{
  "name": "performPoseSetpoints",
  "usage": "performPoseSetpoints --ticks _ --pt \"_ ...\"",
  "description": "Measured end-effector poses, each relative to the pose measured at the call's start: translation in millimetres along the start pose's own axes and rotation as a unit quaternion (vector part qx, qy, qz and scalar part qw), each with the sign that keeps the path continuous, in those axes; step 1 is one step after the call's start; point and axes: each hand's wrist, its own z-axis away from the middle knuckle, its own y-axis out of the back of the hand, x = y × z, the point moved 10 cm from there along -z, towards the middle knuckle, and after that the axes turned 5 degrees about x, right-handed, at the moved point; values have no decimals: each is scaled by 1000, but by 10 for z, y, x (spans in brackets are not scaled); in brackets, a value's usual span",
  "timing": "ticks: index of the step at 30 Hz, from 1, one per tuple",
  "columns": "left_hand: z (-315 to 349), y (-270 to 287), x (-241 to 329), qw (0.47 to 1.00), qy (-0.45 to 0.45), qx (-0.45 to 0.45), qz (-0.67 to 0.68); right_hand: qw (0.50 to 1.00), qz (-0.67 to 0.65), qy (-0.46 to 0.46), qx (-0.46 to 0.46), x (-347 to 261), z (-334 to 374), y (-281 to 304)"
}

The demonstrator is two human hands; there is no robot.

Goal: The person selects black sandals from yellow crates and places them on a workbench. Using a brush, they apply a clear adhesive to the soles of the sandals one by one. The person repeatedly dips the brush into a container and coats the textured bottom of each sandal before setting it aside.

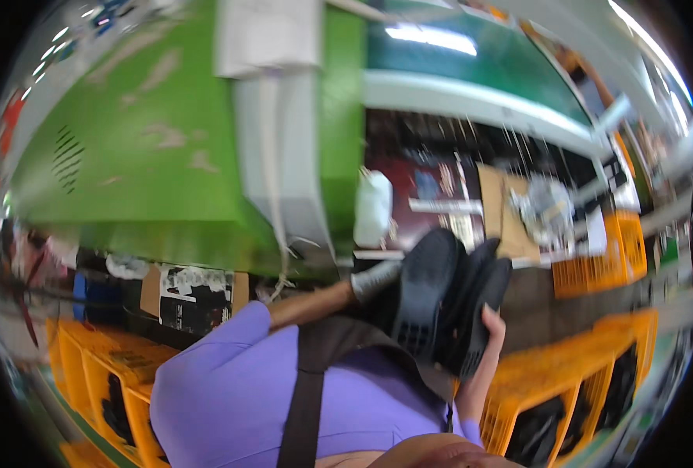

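A bundle of black shoes is held upright in front of my chest, with a dark patterned sole facing me on the left one. My right hand is bare and closed round the bundle's right side, its thumb along the outermost shoe. On the other side my left hand, in a pale grey glove, holds the bundle; its fingers pass out of sight behind the shoes. Motion blur softens the shoes' edges, so their exact number is hard to make out.
A large green machine with a grey upright fills the left. Beyond the shoes lie cardboard, a clear plastic bag and a white bottle-like object. Orange crates with black items flank me; another orange crate stands right.
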Motion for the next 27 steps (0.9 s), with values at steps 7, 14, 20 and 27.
performPoseSetpoints --ticks 7,14,20,27 --pt "-379 904 125 968 -69 229 -76 991 27 -107 -70 -131 -878 122" --pt "-1295 601 789 972 -177 147 -45 953 3 -245 -178 -543 -1924 -223" --pt "-1642 843 1333 854 -250 336 -310 922 204 -246 -216 -404 -3594 -126" --pt "-1730 869 1131 362 21 591 -721 751 622 -39 -218 216 -4773 54"
